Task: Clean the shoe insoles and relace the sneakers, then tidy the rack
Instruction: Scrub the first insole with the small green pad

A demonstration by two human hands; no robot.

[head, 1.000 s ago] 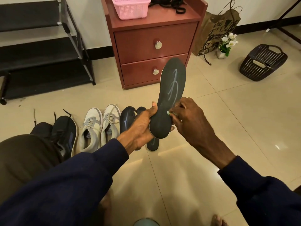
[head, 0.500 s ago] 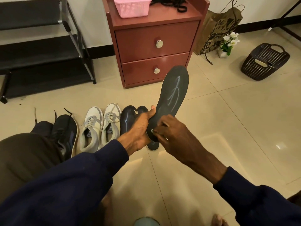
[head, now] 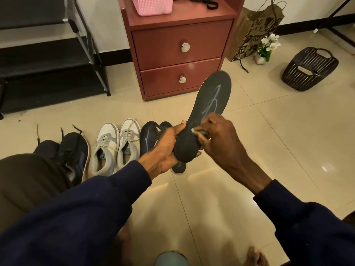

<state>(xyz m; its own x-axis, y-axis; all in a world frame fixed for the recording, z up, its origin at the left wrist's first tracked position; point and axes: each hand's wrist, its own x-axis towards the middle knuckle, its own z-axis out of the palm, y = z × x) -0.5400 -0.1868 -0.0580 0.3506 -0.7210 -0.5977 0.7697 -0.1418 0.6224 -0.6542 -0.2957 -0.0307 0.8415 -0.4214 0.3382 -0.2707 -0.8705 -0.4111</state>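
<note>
One dark insole (head: 209, 104), likely light and bendy: left hand (head: 163, 148) grips its heel end, right hand (head: 221, 139) pinches a small pale object (head: 198, 130) against its middle.

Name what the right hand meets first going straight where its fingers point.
The dark insole in the left hand; the right hand, pinching a pale green item, seems at it, depth unclear.
</note>
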